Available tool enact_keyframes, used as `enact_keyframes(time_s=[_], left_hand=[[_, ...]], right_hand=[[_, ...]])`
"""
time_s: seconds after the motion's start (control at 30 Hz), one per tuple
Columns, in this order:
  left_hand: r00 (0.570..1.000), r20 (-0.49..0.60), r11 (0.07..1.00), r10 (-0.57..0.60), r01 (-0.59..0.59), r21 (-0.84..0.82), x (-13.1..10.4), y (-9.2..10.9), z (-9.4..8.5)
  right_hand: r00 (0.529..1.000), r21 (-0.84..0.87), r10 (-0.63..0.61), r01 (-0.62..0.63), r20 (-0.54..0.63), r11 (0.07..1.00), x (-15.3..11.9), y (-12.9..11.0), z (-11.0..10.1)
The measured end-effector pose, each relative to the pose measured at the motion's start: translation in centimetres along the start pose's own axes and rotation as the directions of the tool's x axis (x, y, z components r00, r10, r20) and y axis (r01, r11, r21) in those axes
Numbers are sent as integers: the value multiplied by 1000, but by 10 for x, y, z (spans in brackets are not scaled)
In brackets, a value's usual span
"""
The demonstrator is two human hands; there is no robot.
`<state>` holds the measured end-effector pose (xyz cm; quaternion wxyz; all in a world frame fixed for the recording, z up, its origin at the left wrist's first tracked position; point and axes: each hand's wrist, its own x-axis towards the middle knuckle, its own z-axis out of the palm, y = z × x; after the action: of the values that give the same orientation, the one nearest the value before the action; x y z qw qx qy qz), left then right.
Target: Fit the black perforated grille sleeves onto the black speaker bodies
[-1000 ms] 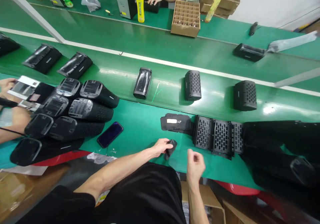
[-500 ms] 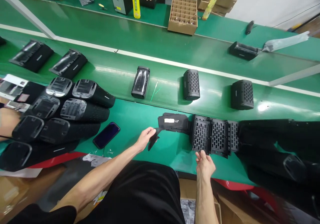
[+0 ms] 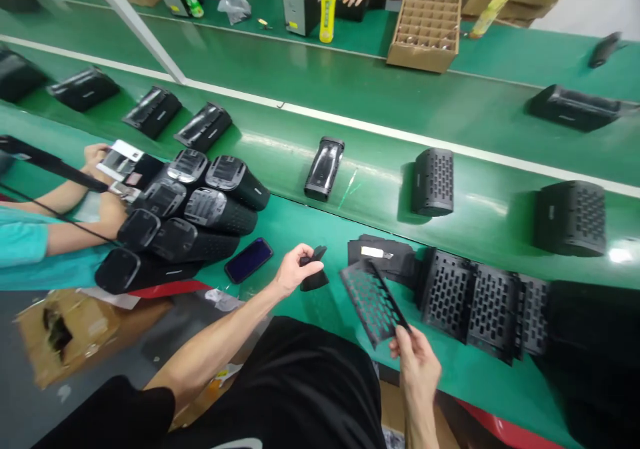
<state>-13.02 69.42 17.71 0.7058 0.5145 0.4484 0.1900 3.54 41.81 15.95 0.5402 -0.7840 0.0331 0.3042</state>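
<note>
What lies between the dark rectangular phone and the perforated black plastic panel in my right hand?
The head view shows your left hand, holding a thin black sheet over green tabletop.

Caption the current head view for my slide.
Left hand holding thin black sheet, right hand holding perforated black rectangular panel, over green tabletop.

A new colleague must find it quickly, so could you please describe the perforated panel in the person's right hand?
At the near edge of the green workbench, look for the person's right hand. It pinches a black perforated panel near one corner, slanting over the bench. Unlike the similar panels lined up to its right, this one is hand-held.
</note>
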Motion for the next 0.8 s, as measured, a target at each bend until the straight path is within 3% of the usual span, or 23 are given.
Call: enact_keyframes(time_s=[0.07,0.13,0.23,0.3,0.37,0.43,0.47,0.53,0.6,0.67,0.73,0.8], left_hand=[[996,85,999,6,-11,49,-6,6,-4],[985,172,996,-3,-13,92,-10,9,-6],[967,255,991,-20,-13,130,-15,7,-3],[957,288,987,-13,-33,156,-17,3,3],[945,328,984,-2,-57,168,-17,-2,12],[935,354,985,-14,-48,166,-17,-4,20],[935,355,985,-28,-35,170,-16,-4,24],[942,330,980,-55,-12,196,-13,-4,28],[953,296,976,-65,-1,219,-10,-4,32],[964,256,976,-73,16,219,-6,-7,35],[977,184,983,-109,78,168,-2,-13,41],[973,99,978,-207,205,22,2,-20,47]], right_hand=[[977,-140,62,-34,205,990,14,3,29],[952,-221,106,-42,286,974,31,5,50],[978,-282,63,-4,199,959,44,-1,58],[980,-228,15,31,197,973,39,-12,57],[936,-71,8,18,351,997,27,-27,62],[846,53,28,-66,532,996,15,-40,75],[816,81,41,-107,576,991,11,-44,83],[811,110,98,-196,577,974,9,-46,93],[806,147,170,-303,567,942,12,-44,95],[767,165,222,-391,601,906,13,-39,91],[732,168,220,-417,645,893,12,-35,85],[727,155,198,-387,657,909,7,-29,82]])
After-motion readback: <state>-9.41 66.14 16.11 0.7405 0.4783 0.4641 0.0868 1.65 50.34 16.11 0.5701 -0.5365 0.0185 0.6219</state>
